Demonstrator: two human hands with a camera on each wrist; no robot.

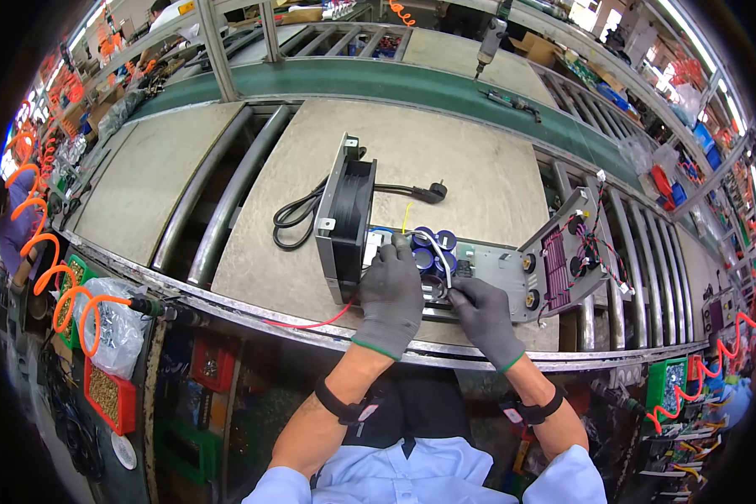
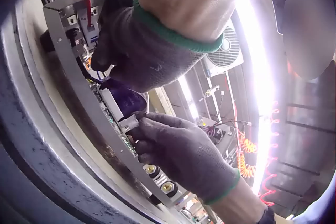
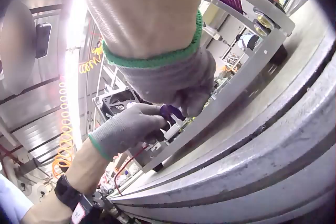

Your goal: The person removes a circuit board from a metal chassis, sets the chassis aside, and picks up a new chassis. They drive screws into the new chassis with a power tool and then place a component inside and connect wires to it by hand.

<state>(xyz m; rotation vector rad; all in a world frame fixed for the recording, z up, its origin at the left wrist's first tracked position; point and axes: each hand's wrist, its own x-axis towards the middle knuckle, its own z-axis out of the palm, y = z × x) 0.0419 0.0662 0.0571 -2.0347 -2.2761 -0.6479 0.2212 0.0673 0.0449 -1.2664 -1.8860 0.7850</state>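
An open metal chassis lies on the board, its black fan (image 1: 350,214) upright at the left and purple-topped capacitors (image 1: 422,258) in the middle. A white cable (image 1: 439,254) arches over the capacitors. My gloved left hand (image 1: 392,294) reaches in beside the fan, fingers bent at the cable's left end; what its fingertips touch is hidden. The right hand (image 1: 485,315) pinches the cable's other end at the chassis's near side, and in the left wrist view this hand (image 2: 184,153) has thumb and forefinger together at a pale connector (image 2: 128,123).
A black power cord (image 1: 298,220) is coiled behind the fan. At the right stands the chassis's end panel with a purple heatsink (image 1: 556,267) and loose wires. Rollers (image 1: 242,197) flank the board (image 1: 470,160); a screwdriver (image 1: 490,46) hangs above. A red wire (image 1: 311,325) trails over the front edge.
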